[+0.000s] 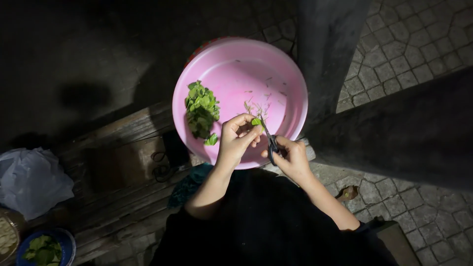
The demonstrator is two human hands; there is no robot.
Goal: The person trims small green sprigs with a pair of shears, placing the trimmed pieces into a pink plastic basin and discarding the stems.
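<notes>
Dark cloth over our lap fills the bottom of the view, and both forearms rise from it toward a pink basin. Our left hand is closed, pinching a small green sprig between thumb and fingers, just over the basin's near rim. Our right hand is wrapped round the handles of a pair of scissors, whose blades point up at the sprig, right beside our left fingertips. A heap of cut green leaves lies on the basin's left side, with thin stem scraps scattered across its floor.

We judge the main risk to be a nick to the left fingers, since the blades work so close to them in poor light; a cut piece could also fall outside the rim.

The basin sits on a worn wooden bench over grey cobbled paving. A white plastic bag and a blue bowl of leaves lie far left, in deep shadow
</notes>
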